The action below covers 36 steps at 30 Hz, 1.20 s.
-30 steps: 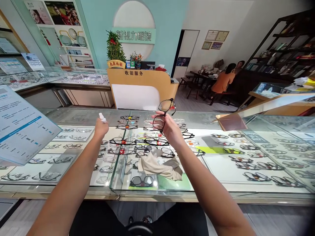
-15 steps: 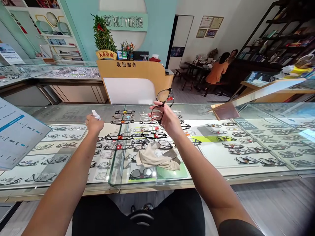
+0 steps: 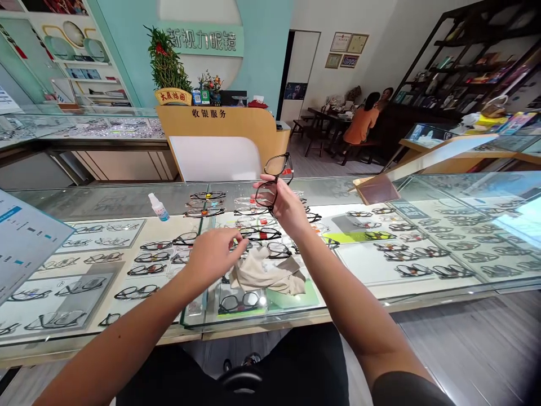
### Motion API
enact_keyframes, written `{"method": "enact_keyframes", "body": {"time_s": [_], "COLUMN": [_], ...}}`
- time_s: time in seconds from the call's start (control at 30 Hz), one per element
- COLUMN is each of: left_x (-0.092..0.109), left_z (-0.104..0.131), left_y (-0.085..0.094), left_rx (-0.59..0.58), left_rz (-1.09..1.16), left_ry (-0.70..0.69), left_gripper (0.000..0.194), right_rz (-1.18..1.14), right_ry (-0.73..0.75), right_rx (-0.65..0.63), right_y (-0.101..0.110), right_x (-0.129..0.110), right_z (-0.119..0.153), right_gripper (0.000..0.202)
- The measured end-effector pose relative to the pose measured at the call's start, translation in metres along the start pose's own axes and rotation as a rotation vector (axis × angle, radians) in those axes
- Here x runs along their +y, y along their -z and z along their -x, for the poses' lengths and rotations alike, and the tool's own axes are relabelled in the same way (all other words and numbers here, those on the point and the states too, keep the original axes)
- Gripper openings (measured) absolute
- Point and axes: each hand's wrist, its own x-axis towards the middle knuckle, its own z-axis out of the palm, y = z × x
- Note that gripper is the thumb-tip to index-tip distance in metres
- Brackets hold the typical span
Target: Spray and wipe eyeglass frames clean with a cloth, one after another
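Behind a wooden desk (image 3: pixel 262 121) rose a teal wall (image 3: pixel 264 62) with a round white panel (image 3: pixel 198 11); dark shelves (image 3: pixel 448 70) lined the right, above grey plank floor (image 3: pixel 460 332).

Cloth (image 3: pixel 268 273) lies right of spray bottle (image 3: pixel 159 207).

From here, I'm seeing black trousers (image 3: pixel 304 366) below the counter (image 3: pixel 122 200) and a dark sleeve (image 3: pixel 408 388) covering my upper right arm (image 3: pixel 344 299).

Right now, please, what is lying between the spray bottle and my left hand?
In the head view, a pair of black-framed glasses lies on the display counter between the spray bottle and your left hand.
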Motion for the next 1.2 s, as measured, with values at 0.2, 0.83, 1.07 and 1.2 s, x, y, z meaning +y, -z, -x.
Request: {"method": "enact_keyframes", "body": {"time_s": [0.2, 0.83, 1.07, 1.2], "left_x": [0.009, 0.006, 0.006, 0.008], "left_z": [0.007, 0.006, 0.009, 0.013], "left_y": [-0.009, -0.013, 0.000, 0.023], "left_rx": [-0.208, -0.305, -0.149, -0.168], "left_rz": [-0.213, -0.073, 0.382, 0.556], "left_ry": [-0.358, -0.596, -0.686, -0.579], "left_gripper": [0.023, 0.003, 0.007, 0.013], "right_rz": [-0.002, -0.019, 0.026, 0.009], "right_ry": [-0.026, -0.022, -0.024, -0.011], "right_rx": [0.001, -0.031, -0.016, -0.035], "right_y": [-0.004, -0.007, -0.006, -0.005], "right_x": [0.002, 0.004, 0.001, -0.003], "right_z": [0.001, 0.003, 0.002, 0.001], "right_gripper": [0.053, 0.047, 0.053, 0.051]}}
